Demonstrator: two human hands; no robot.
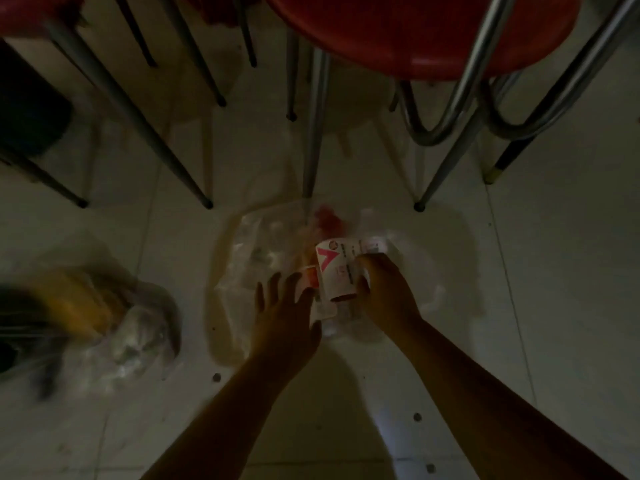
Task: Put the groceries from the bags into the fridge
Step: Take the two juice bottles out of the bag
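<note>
White cylindrical carton with a pink chevron on its label point(334, 271), lying on its side on the crumpled clear plastic bag point(263, 251) spread on the pale tiled floor point(536, 271). Looks like a paper or card tub: probably light, wall fairly stiff but crushable if squeezed mid-body. Label surface likely smooth, so some slip risk. Best hold, I'd say: wrap round the barrel near one end rim, where it's stiffest, not the middle.

Right hand point(388, 292) is on the carton's right side, fingers curled over it, so it has the grip. Left hand point(284, 313) is just left of the carton, fingers spread and straight, fingertips at or touching the bag and a small orange-red item point(310, 277) tucked beside the carton; holding nothing that I can see. Carton sits between the two hands, slightly far of both wrists.

More red stuff point(327, 220) blurred at the bag's far end, can't tell what. Bag film is limp and will snag or drag along if the carton is lifted carelessly.

Second clear bag with yellow contents point(104, 306) well off to the left. Red chairs with metal legs point(433, 36) stand on the far side. No fridge in view.
</note>
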